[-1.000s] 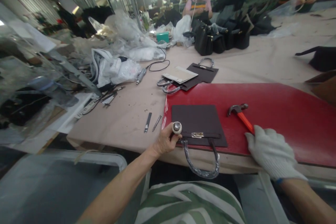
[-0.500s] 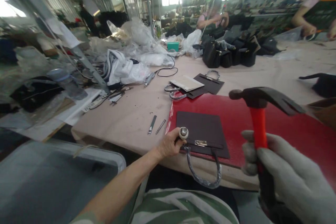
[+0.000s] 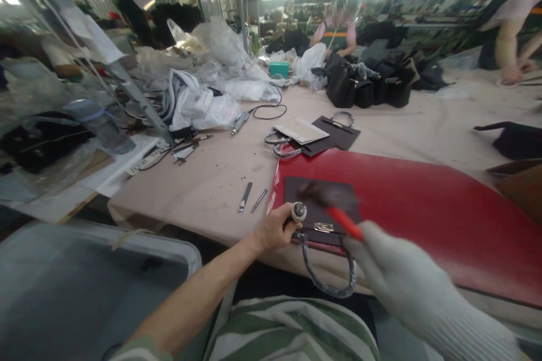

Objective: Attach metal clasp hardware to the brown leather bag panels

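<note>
Gripping a metal-topped tool [image 3: 299, 212] in the head view, my left hand [image 3: 277, 228], bare, has thumb and fingers clamped around it near the left edge of a dark brown panel [image 3: 313, 219]. My gloved right hand [image 3: 392, 259] is wrapped around the red handle of a hammer [image 3: 345, 223]. The hammer's head is blurred above the panel, close to the tool's top; I cannot tell whether they touch. The panel lies on a red sheet [image 3: 423, 208] at the table's near edge, with a metal clasp [image 3: 324, 227] toward me and a film-wrapped handle [image 3: 332, 291] hanging over that edge.

Left of the sheet, on the table [image 3: 203, 180], I have a flat blade-like tool [image 3: 245, 198] and a slim metal rod [image 3: 259, 201] side by side. Beyond the panel, a pale panel [image 3: 301, 131] partly covers other brown pieces [image 3: 339, 134]. Farther off I see black bags [image 3: 364, 84], a teal box [image 3: 279, 70] and two co-workers, one behind the bags, one at the right.
</note>
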Action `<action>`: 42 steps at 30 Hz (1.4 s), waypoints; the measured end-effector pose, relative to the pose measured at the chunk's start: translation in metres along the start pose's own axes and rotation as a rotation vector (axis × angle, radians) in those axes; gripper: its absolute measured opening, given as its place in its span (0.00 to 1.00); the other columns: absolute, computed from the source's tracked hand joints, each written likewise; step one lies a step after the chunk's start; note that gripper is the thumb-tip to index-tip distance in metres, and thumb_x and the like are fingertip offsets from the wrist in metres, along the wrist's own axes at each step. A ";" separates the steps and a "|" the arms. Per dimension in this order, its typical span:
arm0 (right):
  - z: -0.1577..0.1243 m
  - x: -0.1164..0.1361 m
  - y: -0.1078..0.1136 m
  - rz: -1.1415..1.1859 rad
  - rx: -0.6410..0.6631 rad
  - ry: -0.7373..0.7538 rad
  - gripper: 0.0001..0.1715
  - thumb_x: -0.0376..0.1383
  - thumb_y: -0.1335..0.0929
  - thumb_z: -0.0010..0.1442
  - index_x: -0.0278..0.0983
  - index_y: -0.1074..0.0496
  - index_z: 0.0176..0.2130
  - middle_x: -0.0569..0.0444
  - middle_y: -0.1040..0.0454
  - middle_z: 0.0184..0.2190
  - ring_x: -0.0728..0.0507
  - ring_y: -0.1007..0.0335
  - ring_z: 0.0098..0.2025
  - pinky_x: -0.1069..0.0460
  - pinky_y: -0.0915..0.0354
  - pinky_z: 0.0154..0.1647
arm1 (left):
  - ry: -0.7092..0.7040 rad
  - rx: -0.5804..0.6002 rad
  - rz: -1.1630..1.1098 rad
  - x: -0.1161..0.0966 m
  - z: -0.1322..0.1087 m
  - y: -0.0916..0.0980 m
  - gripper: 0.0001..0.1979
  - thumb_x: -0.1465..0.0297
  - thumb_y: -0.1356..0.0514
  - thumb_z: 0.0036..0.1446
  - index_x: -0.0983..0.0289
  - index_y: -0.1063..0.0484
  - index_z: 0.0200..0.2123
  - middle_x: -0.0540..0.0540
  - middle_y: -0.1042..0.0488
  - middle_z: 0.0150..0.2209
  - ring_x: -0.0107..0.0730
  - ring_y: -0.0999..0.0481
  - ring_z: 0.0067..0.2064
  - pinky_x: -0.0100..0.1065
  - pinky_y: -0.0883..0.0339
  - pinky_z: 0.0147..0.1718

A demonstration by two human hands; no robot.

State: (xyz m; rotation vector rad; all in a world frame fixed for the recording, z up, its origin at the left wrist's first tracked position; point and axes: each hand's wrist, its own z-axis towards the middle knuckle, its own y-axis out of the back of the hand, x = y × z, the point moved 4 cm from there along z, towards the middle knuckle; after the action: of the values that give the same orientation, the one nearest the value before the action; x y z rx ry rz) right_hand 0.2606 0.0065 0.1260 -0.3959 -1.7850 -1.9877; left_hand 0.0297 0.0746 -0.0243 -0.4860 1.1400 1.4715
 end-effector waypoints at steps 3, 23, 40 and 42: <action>0.005 -0.016 -0.014 -0.131 0.178 0.077 0.23 0.57 0.38 0.62 0.43 0.29 0.33 0.48 0.25 0.23 0.39 0.29 0.23 0.48 0.44 0.26 | -0.005 0.017 -0.012 0.002 -0.002 -0.001 0.07 0.72 0.41 0.59 0.63 0.30 0.41 0.56 0.25 0.37 0.36 0.26 0.38 0.36 0.29 0.40; -0.030 -0.069 -0.106 -0.034 0.337 -0.591 0.23 0.52 0.40 0.69 0.38 0.28 0.40 0.43 0.22 0.34 0.34 0.24 0.39 0.47 0.40 0.37 | -0.117 -0.032 0.149 -0.003 -0.027 -0.002 0.11 0.68 0.40 0.65 0.64 0.25 0.48 0.65 0.20 0.50 0.46 0.19 0.53 0.44 0.23 0.54; -0.083 -0.048 -0.186 1.523 0.144 -1.040 0.36 0.64 0.28 0.52 0.37 0.30 0.41 0.52 0.25 0.25 0.45 0.31 0.22 0.51 0.34 0.21 | 0.590 -0.043 -0.448 -0.009 0.017 -0.062 0.24 0.51 0.29 0.54 0.68 0.20 0.41 0.59 0.17 0.36 0.34 0.19 0.34 0.31 0.26 0.37; -0.075 -0.052 -0.180 1.644 0.134 -1.063 0.35 0.62 0.25 0.50 0.37 0.30 0.42 0.52 0.24 0.27 0.45 0.31 0.22 0.51 0.34 0.21 | 0.601 -0.018 -0.438 -0.010 0.016 -0.062 0.24 0.51 0.30 0.55 0.68 0.20 0.41 0.59 0.17 0.35 0.33 0.20 0.34 0.31 0.26 0.36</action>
State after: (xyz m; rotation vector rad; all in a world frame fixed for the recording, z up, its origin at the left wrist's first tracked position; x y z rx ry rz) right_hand 0.2220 -0.0480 -0.0645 -2.1856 -1.0368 -0.3806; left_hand 0.0934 0.0751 -0.0323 -1.1648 1.3669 0.9717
